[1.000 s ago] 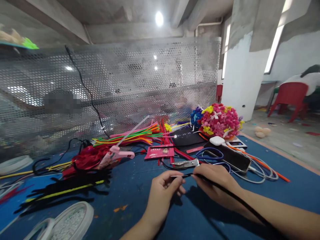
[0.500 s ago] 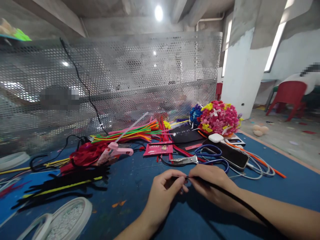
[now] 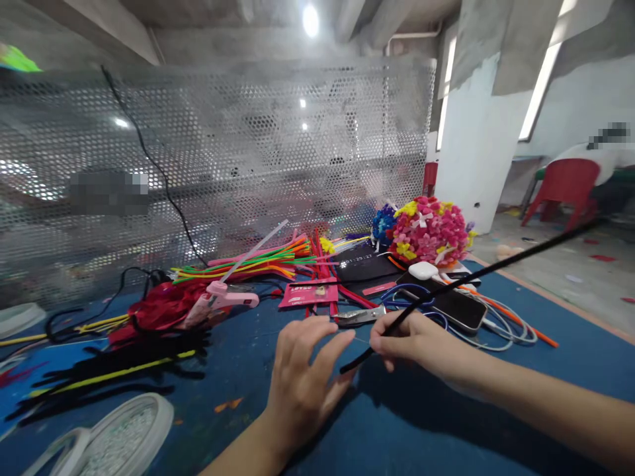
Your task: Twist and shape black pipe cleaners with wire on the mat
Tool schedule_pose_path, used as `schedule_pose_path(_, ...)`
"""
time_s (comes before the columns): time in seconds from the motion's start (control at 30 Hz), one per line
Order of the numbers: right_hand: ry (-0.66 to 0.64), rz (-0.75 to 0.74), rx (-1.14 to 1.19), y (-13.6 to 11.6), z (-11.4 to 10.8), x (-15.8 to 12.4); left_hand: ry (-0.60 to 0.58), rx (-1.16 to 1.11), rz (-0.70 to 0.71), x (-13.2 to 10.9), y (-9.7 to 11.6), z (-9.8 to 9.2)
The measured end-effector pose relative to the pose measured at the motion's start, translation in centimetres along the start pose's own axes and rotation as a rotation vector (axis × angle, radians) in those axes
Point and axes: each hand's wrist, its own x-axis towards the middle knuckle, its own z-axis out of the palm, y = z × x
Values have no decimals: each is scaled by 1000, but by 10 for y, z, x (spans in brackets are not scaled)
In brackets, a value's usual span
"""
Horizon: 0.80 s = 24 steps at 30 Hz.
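Observation:
My right hand (image 3: 404,336) is closed in a pinch around a black pipe cleaner (image 3: 476,274). Its long part slants up to the right over the table, and the short end points down toward my left hand (image 3: 307,377). The fingers of that left hand are curved and apart, close beside the short end; whether the thumb touches it I cannot tell. A very thin pale line, perhaps wire or thread, shows between the left index fingertip and the right hand. Scissors (image 3: 360,316) with blue handles lie just beyond my hands, partly covered by the right one.
Behind the scissors lie a pink packet (image 3: 310,295), a black phone (image 3: 459,308) with white cables, and a pipe-cleaner flower bouquet (image 3: 429,231). A pink glue gun (image 3: 223,296), black pipe cleaners (image 3: 119,370) and a white dish of beads (image 3: 131,439) are leftward. A perforated panel (image 3: 258,152) stands behind.
My left hand has let its pinch go and its fingers have spread. The black pipe cleaner has swung from trailing down over my right forearm to slanting up to the right.

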Motion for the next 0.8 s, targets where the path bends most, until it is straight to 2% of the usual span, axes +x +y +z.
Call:
schedule_pose_path(0.13, -90, 131, 86, -1, 3, -3, 47, 73, 127, 4, 2, -4)
schedule_pose_path(0.3, -143, 158, 126, 1, 9, -6, -48, -67, 154, 7, 6, -5)
schedule_pose_path(0.37, -133, 141, 139, 1, 11, -7, -62, -115, 115, 6, 7, -5)
schedule_pose_path(0.53, -53, 107, 158, 1, 11, -5, -98, -291, -83, 3, 10, -3)
schedule_pose_path(0.67, -30, 104, 96, 3, 9, -3, -121, -353, -207, 1, 12, -2)
schedule_pose_path(0.8, -38, 46, -4, 6, 8, -3, -152, -387, -209, 1, 14, -2)
